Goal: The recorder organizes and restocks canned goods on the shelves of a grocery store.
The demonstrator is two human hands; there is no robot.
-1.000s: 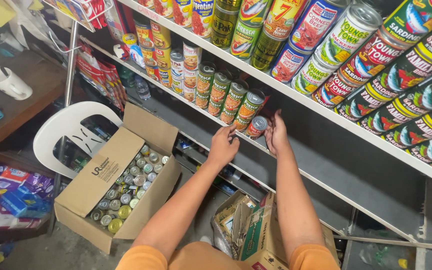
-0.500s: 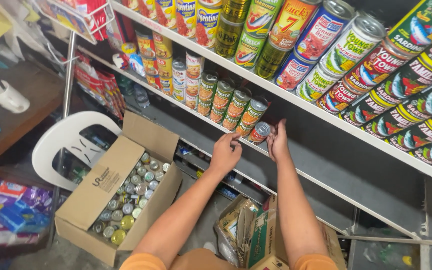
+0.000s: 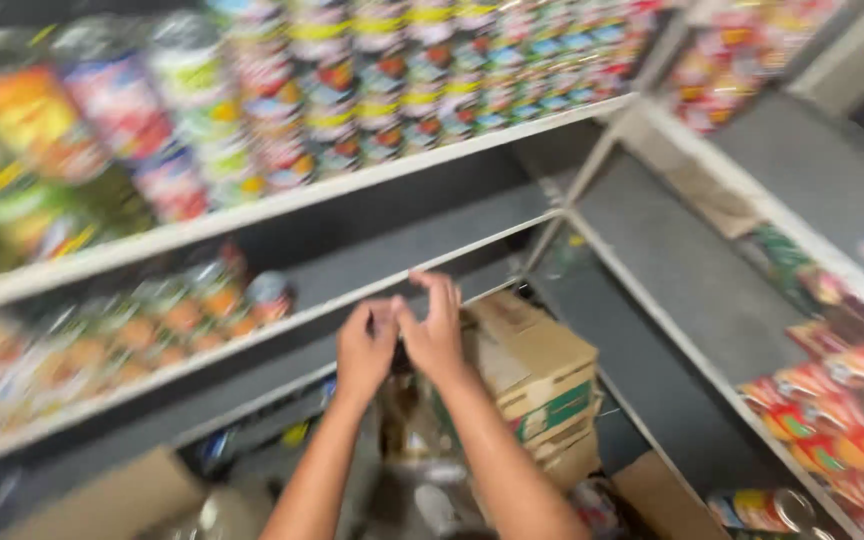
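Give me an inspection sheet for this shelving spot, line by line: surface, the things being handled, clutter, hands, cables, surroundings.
Surface: grey shelf board with white front edge, bare at its right part.
Handled things: row of cans at the left of that shelf; picture blurred, details unreadable.
Clutter: cardboard boxes stacked below the hands; loose cans low right.
Hands: left hand and right hand raised close together in front of the shelf; whether either holds anything cannot be told.
Cables: nothing seen.
Surroundings: upper shelf packed with cans; side shelf at right with red packets.
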